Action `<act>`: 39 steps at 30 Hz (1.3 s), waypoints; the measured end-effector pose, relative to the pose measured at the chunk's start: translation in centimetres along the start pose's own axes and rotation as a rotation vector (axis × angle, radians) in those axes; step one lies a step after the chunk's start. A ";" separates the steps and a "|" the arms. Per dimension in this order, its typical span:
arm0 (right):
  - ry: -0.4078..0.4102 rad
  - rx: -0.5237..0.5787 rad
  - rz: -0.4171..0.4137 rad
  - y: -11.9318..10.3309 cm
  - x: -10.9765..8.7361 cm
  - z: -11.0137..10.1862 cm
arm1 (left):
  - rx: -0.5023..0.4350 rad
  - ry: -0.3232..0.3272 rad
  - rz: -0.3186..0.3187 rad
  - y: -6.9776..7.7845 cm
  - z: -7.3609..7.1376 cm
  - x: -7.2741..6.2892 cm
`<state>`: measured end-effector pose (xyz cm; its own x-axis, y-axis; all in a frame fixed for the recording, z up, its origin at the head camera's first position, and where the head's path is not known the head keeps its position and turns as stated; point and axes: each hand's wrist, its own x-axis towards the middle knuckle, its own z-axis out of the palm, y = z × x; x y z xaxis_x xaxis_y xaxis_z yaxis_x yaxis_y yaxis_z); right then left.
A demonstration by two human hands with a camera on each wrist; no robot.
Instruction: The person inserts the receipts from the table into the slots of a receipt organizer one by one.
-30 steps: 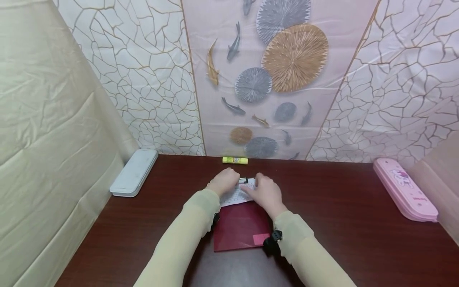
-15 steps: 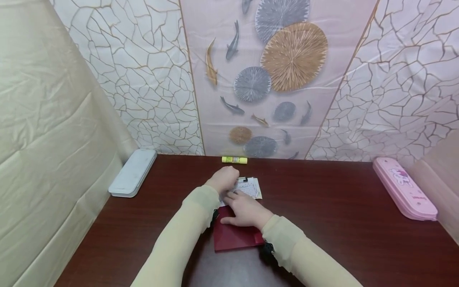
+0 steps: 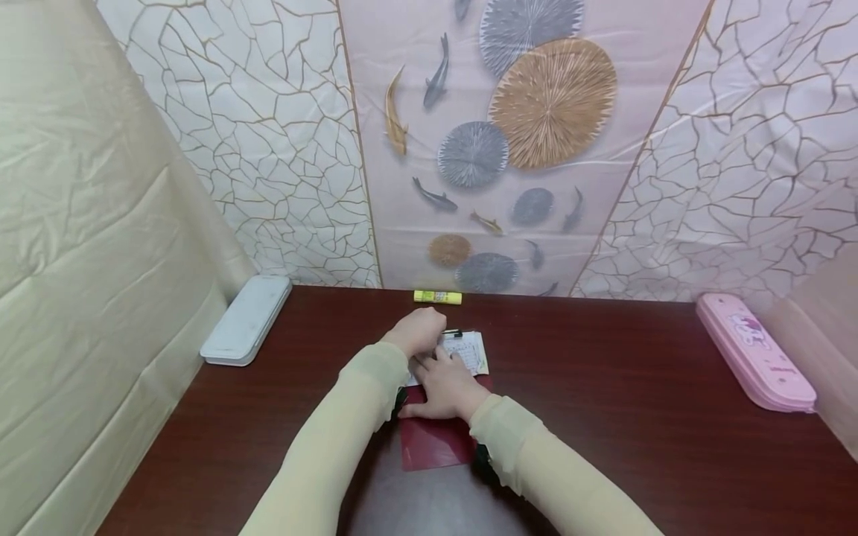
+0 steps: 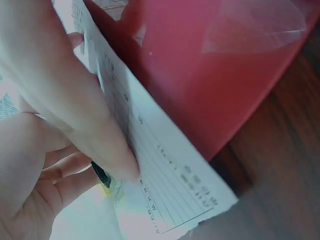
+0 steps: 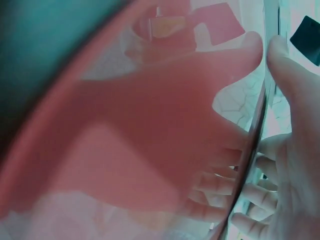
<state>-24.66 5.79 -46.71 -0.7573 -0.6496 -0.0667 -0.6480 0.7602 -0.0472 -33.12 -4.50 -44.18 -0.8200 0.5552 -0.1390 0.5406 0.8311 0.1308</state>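
Note:
A dark red folder [image 3: 434,448] lies on the table, with white printed paper [image 3: 477,350] at its far end. At the paper's far edge shows a small black clip [image 3: 454,334]. My left hand [image 3: 418,331] is curled beside it; in the left wrist view its thumb lies on the ruled sheet [image 4: 162,172] and bent fingers hold the black piece [image 4: 101,174]. My right hand [image 3: 447,383] rests across the paper's near edge and the folder, fingers spread towards the left hand. In the right wrist view the glossy red folder [image 5: 120,165] fills much of the frame beside that hand [image 5: 300,140].
Beyond the hands a yellow glue stick [image 3: 438,297] lies near the table's back edge. A white pencil case [image 3: 246,320] stands at the far left, a pink one [image 3: 757,353] at the right. Patterned cloth [image 3: 469,246] hangs behind the brown table [image 3: 603,417].
My right hand has let go of the paper's right end and moved left and nearer, now spread over the paper and folder. The left hand stays at the far left of the paper.

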 end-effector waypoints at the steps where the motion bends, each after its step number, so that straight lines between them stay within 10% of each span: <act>1: -0.001 -0.010 0.004 0.1 0.2 0.1 | -0.001 -0.002 0.003 0.0 -0.1 0.0; 24: -0.035 0.017 -0.068 1.8 1.8 0.0 | 0.114 0.025 0.082 0.5 0.2 0.8; 39: 0.295 -0.083 -0.318 1.9 -0.4 -0.6 | 0.131 0.059 0.081 0.1 0.4 0.1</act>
<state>-25.65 7.48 -46.19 -0.5022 -0.8347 0.2261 -0.8477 0.5268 0.0619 -33.03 -4.34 -44.53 -0.7801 0.6212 -0.0750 0.6223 0.7827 0.0097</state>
